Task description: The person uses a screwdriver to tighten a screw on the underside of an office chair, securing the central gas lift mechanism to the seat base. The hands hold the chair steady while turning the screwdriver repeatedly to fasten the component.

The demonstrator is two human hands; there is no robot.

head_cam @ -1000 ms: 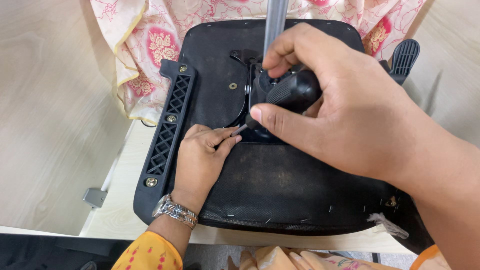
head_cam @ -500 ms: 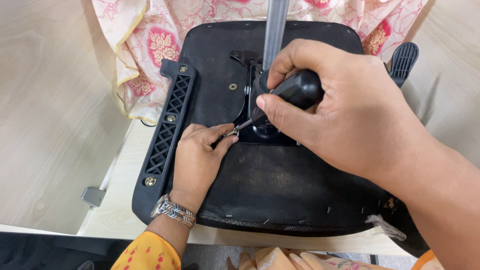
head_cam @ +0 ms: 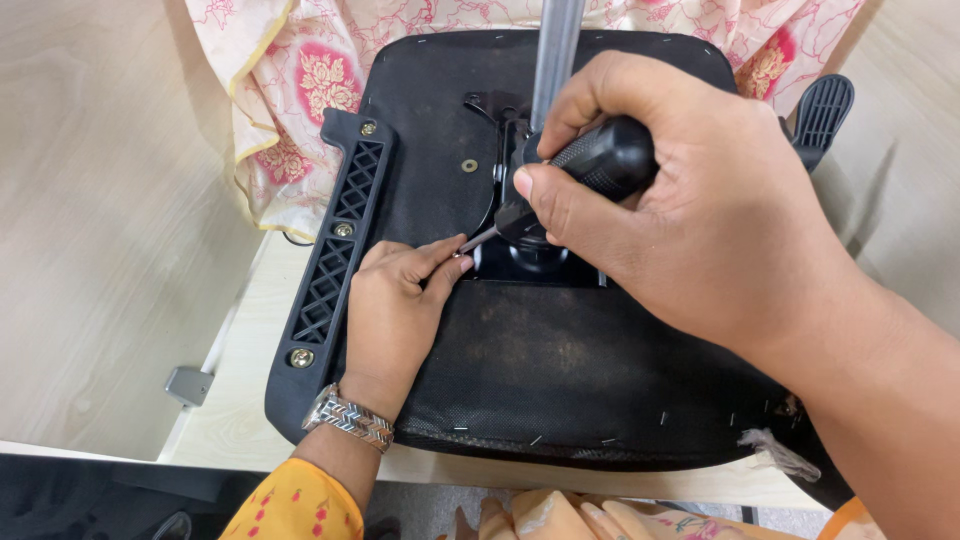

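The left hand (head_cam: 395, 310), a metal watch (head_cam: 350, 418) on its wrist, lay flat on the black seat (head_cam: 560, 370) near the seat's left edge, its fingertips pinched together at the screwdriver's (head_cam: 585, 170) tip. Whether they held a screw there could not be told. The seat lay upside down on a pale table (head_cam: 240, 420), reaching over the near edge. Just left of that hand ran a black lattice bracket (head_cam: 340, 240), bolted along the seat's left edge. The right hand (head_cam: 690, 220) was closed tight around the screwdriver's black handle, shaft slanting down-left to the left fingertips. Behind it a metal column (head_cam: 555, 50) rose from the seat's middle. At the far right corner a black lever (head_cam: 822, 108) stuck out. Floral cloth (head_cam: 300, 90) lay beyond.
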